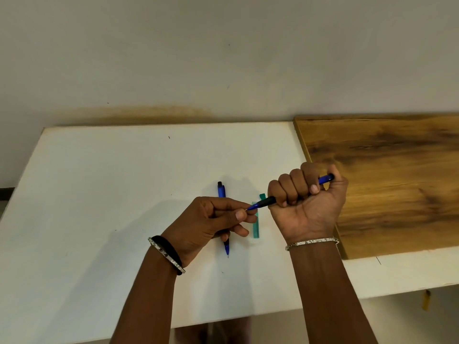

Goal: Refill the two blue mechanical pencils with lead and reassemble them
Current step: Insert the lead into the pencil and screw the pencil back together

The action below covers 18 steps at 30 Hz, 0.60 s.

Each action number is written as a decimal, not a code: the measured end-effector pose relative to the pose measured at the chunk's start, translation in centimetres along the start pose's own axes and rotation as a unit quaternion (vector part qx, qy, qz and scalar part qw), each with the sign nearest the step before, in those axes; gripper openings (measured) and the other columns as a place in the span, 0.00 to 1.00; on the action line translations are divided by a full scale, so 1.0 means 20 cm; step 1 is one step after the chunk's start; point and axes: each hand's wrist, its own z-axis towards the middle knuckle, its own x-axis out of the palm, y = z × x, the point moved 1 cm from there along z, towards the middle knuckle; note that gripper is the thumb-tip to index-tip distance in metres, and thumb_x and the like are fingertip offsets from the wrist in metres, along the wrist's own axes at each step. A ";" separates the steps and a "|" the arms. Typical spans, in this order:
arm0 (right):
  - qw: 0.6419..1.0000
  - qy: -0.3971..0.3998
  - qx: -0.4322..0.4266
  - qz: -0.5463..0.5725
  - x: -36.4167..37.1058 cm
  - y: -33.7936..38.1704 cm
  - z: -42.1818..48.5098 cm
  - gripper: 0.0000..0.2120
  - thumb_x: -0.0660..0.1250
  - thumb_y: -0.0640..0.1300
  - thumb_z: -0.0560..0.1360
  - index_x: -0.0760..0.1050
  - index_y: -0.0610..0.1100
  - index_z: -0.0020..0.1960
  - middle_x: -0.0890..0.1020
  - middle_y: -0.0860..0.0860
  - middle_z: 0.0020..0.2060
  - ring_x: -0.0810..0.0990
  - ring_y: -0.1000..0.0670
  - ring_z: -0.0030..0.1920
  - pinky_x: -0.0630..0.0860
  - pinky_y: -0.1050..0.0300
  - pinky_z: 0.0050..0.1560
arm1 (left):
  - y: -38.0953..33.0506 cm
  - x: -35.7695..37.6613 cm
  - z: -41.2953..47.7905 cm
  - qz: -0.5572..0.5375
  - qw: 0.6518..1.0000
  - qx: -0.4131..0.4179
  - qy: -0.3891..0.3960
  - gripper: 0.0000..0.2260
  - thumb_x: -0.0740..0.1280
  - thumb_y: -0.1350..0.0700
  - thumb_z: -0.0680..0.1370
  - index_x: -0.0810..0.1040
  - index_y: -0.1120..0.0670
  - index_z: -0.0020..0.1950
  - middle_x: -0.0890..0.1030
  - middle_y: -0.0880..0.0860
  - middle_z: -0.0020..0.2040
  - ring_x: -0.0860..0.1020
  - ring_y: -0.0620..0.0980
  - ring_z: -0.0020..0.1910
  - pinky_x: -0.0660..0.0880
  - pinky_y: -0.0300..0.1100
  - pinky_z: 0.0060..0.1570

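From my remote seat I see the right grip closed as a fist around one blue mechanical pencil, held above the white surface. The pencil slants from upper right down to the left. Its rear end pokes out past the thumb, and its black sleeve and blue nose cone stick out of the fist on the other side. The left grip meets that nose. Its thumb and forefinger pinch right at the metal tip (whether a lead sits between them I cannot tell, it is too fine to make out).

The second blue mechanical pencil lies flat near the middle of the surface with its tip toward the near edge. Its midsection is hidden under the left grip. Just to its right lies a green lead case, also lengthwise toward the near edge, with a small green cap at its far end. I cannot tell whether the cap is on or off.

A wooden board covers the right end of the surface, and the right grip hovers at its left edge. Each wrist wears a silver bracelet.
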 end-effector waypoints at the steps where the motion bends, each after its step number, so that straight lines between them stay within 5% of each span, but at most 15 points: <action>1: 1.000 0.002 0.001 0.001 0.00 0.00 0.00 0.26 0.47 0.57 0.78 0.59 0.46 0.25 0.54 0.53 0.21 0.51 0.53 0.22 0.52 0.62 0.25 | 0.00 0.00 0.00 -0.002 1.000 0.001 -0.001 0.11 0.70 0.48 0.73 0.85 0.48 0.53 0.86 0.52 0.51 0.84 0.45 0.41 0.74 0.32 0.33; 18: 1.000 0.020 -0.007 0.005 0.01 -0.01 -0.01 0.24 0.46 0.55 0.78 0.55 0.47 0.27 0.53 0.53 0.21 0.51 0.53 0.22 0.54 0.62 0.24 | 0.01 -0.03 -0.01 -0.007 1.000 0.014 0.008 0.12 0.70 0.47 0.74 0.84 0.49 0.54 0.86 0.53 0.52 0.83 0.44 0.39 0.73 0.32 0.32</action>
